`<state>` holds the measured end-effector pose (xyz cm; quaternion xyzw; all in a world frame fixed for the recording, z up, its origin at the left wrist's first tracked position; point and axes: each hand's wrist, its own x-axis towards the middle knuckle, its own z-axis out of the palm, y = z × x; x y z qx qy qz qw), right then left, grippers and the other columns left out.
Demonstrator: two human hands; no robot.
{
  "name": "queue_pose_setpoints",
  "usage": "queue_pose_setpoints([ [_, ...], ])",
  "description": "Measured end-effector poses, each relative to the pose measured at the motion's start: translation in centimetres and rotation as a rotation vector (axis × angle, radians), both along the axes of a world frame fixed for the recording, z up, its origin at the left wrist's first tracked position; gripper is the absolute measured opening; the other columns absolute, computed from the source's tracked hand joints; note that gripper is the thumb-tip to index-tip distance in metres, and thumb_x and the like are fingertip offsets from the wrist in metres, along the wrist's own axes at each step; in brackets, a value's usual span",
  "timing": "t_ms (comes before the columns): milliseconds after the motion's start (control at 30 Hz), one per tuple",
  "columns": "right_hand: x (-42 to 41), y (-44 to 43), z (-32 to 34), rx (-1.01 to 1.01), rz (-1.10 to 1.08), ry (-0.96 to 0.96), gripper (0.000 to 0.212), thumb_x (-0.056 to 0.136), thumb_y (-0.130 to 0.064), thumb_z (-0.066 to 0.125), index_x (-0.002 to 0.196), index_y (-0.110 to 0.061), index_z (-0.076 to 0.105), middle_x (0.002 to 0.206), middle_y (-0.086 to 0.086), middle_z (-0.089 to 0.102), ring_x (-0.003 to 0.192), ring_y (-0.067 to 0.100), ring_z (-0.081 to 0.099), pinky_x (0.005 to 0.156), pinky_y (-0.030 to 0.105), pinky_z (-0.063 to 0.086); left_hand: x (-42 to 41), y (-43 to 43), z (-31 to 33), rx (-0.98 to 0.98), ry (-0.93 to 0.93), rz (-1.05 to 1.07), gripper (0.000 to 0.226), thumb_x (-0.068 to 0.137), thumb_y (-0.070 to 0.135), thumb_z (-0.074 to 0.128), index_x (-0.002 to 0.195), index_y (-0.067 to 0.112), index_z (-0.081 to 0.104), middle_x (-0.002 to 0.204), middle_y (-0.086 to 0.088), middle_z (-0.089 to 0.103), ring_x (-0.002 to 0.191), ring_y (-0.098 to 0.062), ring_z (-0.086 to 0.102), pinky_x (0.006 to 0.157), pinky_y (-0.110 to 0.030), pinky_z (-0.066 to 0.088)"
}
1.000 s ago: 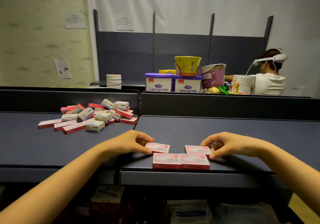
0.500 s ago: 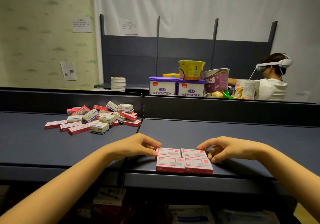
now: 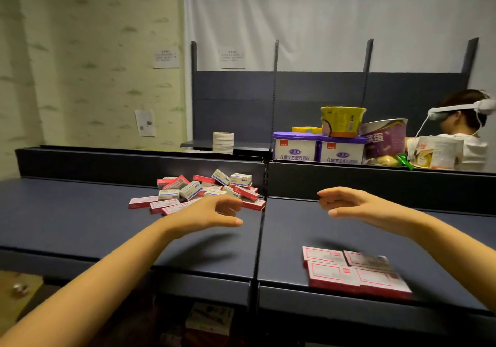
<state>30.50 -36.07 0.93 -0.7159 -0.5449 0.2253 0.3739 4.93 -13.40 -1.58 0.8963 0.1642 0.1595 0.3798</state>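
**Step in hand:** fetching more stock. Your left hand (image 3: pixel 212 212) hovers above the shelf (image 3: pixel 80 223), just in front of the loose pile of small boxes (image 3: pixel 206 189). That pile lies at the back edge of the left shelf panel, in its right rear corner. The hand's fingers are loosely spread and slightly curved, thumb apart, holding nothing. Your right hand (image 3: pixel 357 204) hangs over the rear half of the right panel. Its fingers are relaxed and apart, and it is likewise empty and touching nothing.

**Placed stock:** the block of four pink boxes (image 3: pixel 351 271) lies flat at the front edge of the right panel, two by two, sides touching. The rear right one looks slightly skewed, though blur makes that uncertain.

**Judgement:** the arrangement is begun and most of the pile remains unsorted. The next move calls for a reach into the near edge of the pile. Take flat pink boxes rather than the white ones lying on top, and do not scatter the heap. Set them at the front edge beside the block, label up, edges flush.
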Motion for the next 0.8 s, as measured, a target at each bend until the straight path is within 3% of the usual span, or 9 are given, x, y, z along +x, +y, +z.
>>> queue_pose_setpoints([
  [100,-2.2,3.4,0.4,0.000,0.013,-0.018,0.041,0.081,-0.023,0.064,0.118,-0.035,0.050,0.123,-0.009,0.058,0.113,0.005,0.056,0.087,0.016,0.049,-2.6,3.4,0.5,-0.004,0.000,0.014,0.044,0.082,0.030,0.068,0.122,0.034,0.050,0.113,0.014,0.058,0.104,-0.001,0.057,0.077,-0.009,0.047],
  [200,-4.7,6.9,0.5,0.000,0.002,-0.018,0.048,0.073,-0.029,0.066,0.118,-0.035,0.050,0.123,-0.008,0.057,0.114,0.007,0.055,0.090,0.021,0.048,-5.3,7.5,0.5,-0.002,0.007,0.028,0.047,0.082,0.029,0.068,0.125,0.027,0.050,0.116,0.008,0.060,0.101,-0.004,0.059,0.071,-0.009,0.050],
  [300,-7.4,10.6,0.7,-0.010,-0.011,-0.018,0.051,0.070,-0.034,0.068,0.117,-0.037,0.050,0.124,-0.010,0.057,0.114,0.007,0.055,0.088,0.020,0.049,-8.3,12.1,0.3,-0.009,0.004,0.053,0.046,0.080,0.026,0.071,0.123,0.024,0.054,0.118,0.006,0.060,0.103,-0.007,0.060,0.079,-0.016,0.052],
  [500,-12.3,17.3,0.2,-0.050,0.010,-0.001,0.050,0.072,-0.033,0.069,0.117,-0.040,0.050,0.123,-0.015,0.055,0.113,0.004,0.054,0.084,0.019,0.051,-12.9,19.9,-0.7,-0.013,0.014,0.106,0.048,0.079,0.021,0.072,0.124,0.020,0.054,0.118,0.001,0.062,0.105,-0.009,0.060,0.080,-0.012,0.047],
  [633,-14.6,21.6,-0.7,-0.070,0.055,-0.005,0.048,0.078,-0.024,0.071,0.120,-0.037,0.051,0.125,-0.014,0.056,0.116,0.004,0.054,0.089,0.016,0.048,-13.1,22.1,-2.2,0.026,0.102,0.116,0.052,0.078,0.024,0.073,0.125,0.017,0.054,0.119,-0.002,0.063,0.105,-0.012,0.060,0.089,-0.018,0.046],
  [733,-15.7,24.5,-1.3,-0.123,0.101,-0.098,0.047,0.084,-0.021,0.066,0.124,-0.033,0.047,0.128,-0.011,0.054,0.120,0.005,0.051,0.094,0.013,0.043,-11.8,21.8,-2.8,0.103,0.139,0.098,0.055,0.075,0.031,0.075,0.124,0.016,0.055,0.122,-0.002,0.063,0.108,-0.012,0.059,0.096,-0.024,0.046],
  [800,-16.0,26.2,-1.6,-0.169,0.110,-0.220,0.049,0.084,-0.023,0.065,0.128,-0.031,0.045,0.131,-0.009,0.052,0.121,0.007,0.048,0.100,0.019,0.038,-10.7,21.2,-2.8,0.175,0.127,0.115,0.054,0.074,0.036,0.075,0.121,0.016,0.057,0.119,-0.001,0.063,0.105,-0.013,0.060,0.094,-0.025,0.048],
])
